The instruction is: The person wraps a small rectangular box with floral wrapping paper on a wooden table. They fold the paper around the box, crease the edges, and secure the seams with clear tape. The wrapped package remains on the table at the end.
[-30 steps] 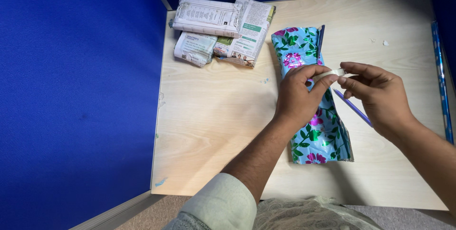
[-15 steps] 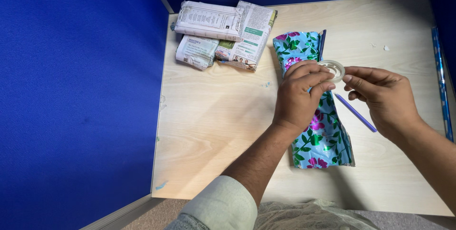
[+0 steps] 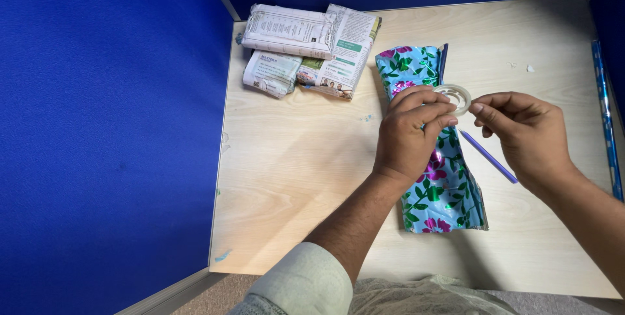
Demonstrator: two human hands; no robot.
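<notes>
Now the left hand (image 3: 410, 136) still pinches the tape roll (image 3: 454, 96), turned flatter; right hand (image 3: 524, 134) pinches its edge.

The table (image 3: 293, 178) fills the middle and right of the frame, with partition walls (image 3: 104, 126) along its left and far edges. In the upper left of the table lies a stack of newspaper bundles (image 3: 306, 48). Right of them, at centre, a wrapped parcel (image 3: 443, 185) lies lengthwise on the table. The left hand (image 3: 410, 136) and right hand (image 3: 527, 133) meet above the parcel, a tape roll (image 3: 454, 97) between them. A pen (image 3: 489, 157) lies just right of the parcel, under the right hand. A paper roll (image 3: 604, 107) lies along the right edge.
</notes>
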